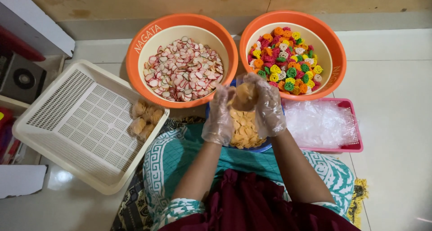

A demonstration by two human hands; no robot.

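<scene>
two gloved hands, left hand (219, 115) and right hand (268, 106), close around a light, crinkly small bag of chips (245, 96), likely brittle, best held at its neck.

We take the bowl of chips (246, 134) in our lap as the landmark. Behind it to the left sits the basin of sliced crackers (182, 59), behind it to the right the basin of wheel crackers (292, 54). Left of it lies the basket (85, 123) holding filled packets (145, 118); right of it lies the tray of bags (321, 124).

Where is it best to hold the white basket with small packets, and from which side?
Probably by the long rim of the white basket, one hand on each side, from above. It lies flat and wide; the packets sit in one corner, so keep it level.
</scene>
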